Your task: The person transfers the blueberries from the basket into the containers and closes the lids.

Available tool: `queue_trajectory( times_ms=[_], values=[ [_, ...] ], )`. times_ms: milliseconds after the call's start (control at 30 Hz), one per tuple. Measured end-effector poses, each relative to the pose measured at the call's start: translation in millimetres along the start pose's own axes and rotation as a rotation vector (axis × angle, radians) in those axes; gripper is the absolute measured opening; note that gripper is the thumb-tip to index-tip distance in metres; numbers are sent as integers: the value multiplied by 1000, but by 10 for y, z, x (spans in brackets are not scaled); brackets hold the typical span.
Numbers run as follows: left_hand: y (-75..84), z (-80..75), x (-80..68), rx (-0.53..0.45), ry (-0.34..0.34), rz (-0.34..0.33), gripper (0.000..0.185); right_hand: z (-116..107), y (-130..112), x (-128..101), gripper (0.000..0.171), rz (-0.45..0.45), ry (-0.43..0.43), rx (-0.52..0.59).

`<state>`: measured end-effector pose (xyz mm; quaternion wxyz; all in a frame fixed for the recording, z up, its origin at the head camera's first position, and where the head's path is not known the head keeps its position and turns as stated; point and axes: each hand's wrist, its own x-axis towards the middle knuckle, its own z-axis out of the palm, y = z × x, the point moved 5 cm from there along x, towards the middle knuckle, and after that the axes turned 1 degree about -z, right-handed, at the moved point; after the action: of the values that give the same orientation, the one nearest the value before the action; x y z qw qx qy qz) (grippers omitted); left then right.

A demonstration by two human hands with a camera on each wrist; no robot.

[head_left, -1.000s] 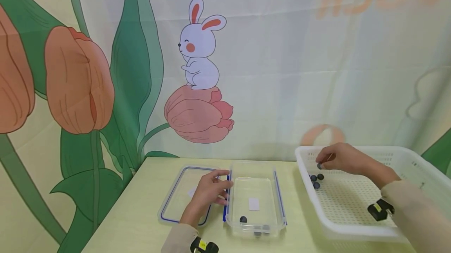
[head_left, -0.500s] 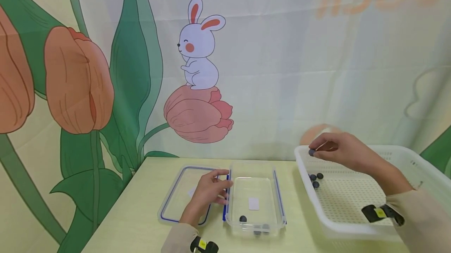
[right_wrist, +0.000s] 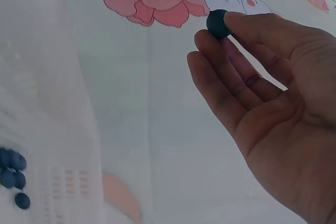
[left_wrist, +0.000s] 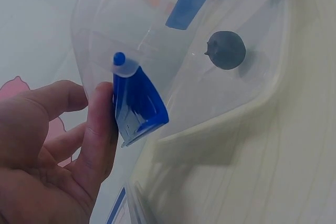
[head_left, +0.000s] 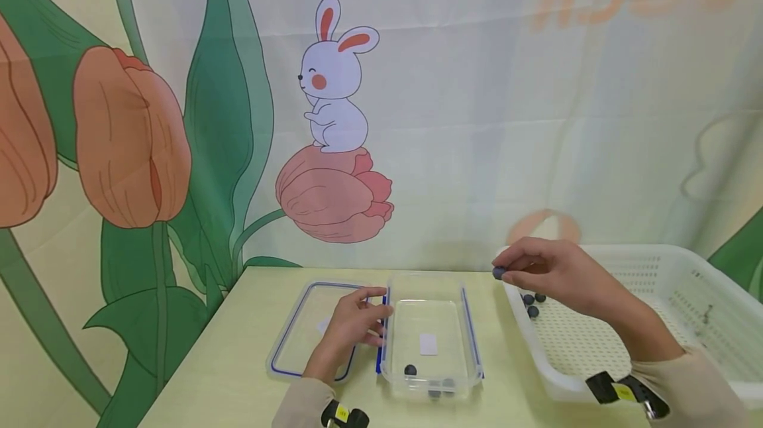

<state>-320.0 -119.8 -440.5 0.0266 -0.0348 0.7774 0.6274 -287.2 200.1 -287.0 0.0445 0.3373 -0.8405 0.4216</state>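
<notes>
Head view: right hand (head_left: pixel 560 273) pinching a dark blueberry (head_left: pixel 498 273) at fingertips, above the white basket's (head_left: pixel 667 262) left rim, near the clear container (head_left: pixel 430 338). Left hand (head_left: pixel 352 323) resting fingers loosely against the container's left edge, over the lid (head_left: pixel 298 332) on the table (head_left: pixel 226 375).

Left wrist view: fingers (left_wrist: pixel 102 124) touching the blue clasp (left_wrist: pixel 137 103).

Right wrist view: blueberry (right_wrist: pixel 218 23) held between thumb and fingertip.

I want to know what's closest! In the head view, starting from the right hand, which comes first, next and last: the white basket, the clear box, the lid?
1. White basket, directly under the right hand.
2. Clear box, to its left, mid-table.
3. Lid, farthest left, beyond the box.
</notes>
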Motion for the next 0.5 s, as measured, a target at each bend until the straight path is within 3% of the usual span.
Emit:
queue_trajectory(
  times_ms=[500],
  values=[
    [-2, 3, 13, -9, -6, 0, 48, 548, 1, 18, 13, -14, -50, 126]
  ],
)
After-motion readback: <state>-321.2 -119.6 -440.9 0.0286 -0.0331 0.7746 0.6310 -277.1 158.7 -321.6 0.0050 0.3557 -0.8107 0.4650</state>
